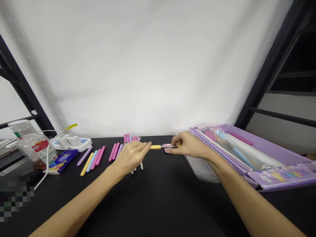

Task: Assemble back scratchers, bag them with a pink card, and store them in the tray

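Observation:
Both hands meet at one slim pen (155,147) with a yellow barrel and a thinner metallic, darker part, held level over the black table. My left hand (130,156) grips its yellow end, fingers closed. With thumb and fingers pinched, my right hand (189,144) has the other end, mostly hidden by the fingers. Behind my left hand lies a row of slim pieces with pink and blue tops (131,137); their silver ends (142,167) stick out below it. A small pink item (168,150) sits just beyond my right fingertips.
Pink, blue, yellow and purple tubes (91,159) lie on the left. Farther left are a clear plastic jar (37,146), a blue packet (63,160), a white power strip (85,144) and a cable. A purple box (283,177) with wrapped items stands right, beside clear plastic bags (202,169).

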A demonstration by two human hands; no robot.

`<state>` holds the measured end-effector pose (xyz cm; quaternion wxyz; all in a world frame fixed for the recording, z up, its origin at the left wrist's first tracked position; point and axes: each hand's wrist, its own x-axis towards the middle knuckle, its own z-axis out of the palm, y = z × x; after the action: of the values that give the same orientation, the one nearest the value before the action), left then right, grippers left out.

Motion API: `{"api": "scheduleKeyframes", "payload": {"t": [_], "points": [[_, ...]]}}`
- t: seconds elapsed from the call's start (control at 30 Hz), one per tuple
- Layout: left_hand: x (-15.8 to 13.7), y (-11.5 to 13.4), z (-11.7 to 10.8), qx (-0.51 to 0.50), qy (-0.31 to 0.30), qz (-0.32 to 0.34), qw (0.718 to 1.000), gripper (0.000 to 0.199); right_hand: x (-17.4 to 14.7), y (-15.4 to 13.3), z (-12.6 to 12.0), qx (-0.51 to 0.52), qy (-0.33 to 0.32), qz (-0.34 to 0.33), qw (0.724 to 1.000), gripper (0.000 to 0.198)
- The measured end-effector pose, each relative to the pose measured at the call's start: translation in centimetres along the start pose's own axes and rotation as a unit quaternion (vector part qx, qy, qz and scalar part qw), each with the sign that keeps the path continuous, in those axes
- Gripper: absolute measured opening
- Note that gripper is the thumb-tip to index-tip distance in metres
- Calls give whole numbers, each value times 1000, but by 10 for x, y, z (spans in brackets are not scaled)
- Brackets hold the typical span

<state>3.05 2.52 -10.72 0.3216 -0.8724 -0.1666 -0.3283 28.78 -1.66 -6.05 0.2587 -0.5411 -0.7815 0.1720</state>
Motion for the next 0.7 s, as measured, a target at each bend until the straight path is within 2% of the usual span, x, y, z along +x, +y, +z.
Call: {"api": "scheduleKeyframes", "payload": {"t": [0.03, 0.1, 0.17, 0.2, 0.27, 0.33, 0.4, 0.5, 0.6, 0.7], "points": [[0, -1, 0, 1, -21, -26, 999, 23, 1, 3, -2, 66, 23, -1, 998, 36], [-2, -5, -2, 5, -78, -96, 992, 21, 6, 10, -5, 185, 122, -5, 975, 44], [-5, -11, -3, 10, -131, -156, 979, 21, 9, 21, -8, 220, 214, 19, 951, 42], [-7, -13, -3, 11, -151, -173, 973, 22, 10, 26, -8, 197, 227, 44, 953, 38], [-11, -18, -4, 10, -181, -185, 966, 26, 9, 34, -10, 101, 201, 97, 970, 30], [-13, -21, -5, 8, -208, -182, 961, 29, 5, 41, -13, -7, 162, 125, 979, 31], [-14, -20, -6, 8, -227, -181, 957, 32, 1, 46, -17, -106, 142, 143, 974, 34], [-13, -15, -6, 9, -221, -175, 960, 41, -6, 52, -25, -217, 102, 213, 947, 27], [-11, -7, -6, 18, -218, -158, 963, 55, -11, 56, -28, -229, 49, 277, 932, 12], [-9, -2, -5, 32, -216, -139, 966, 62, -12, 57, -26, -207, 12, 301, 931, 5]]}}
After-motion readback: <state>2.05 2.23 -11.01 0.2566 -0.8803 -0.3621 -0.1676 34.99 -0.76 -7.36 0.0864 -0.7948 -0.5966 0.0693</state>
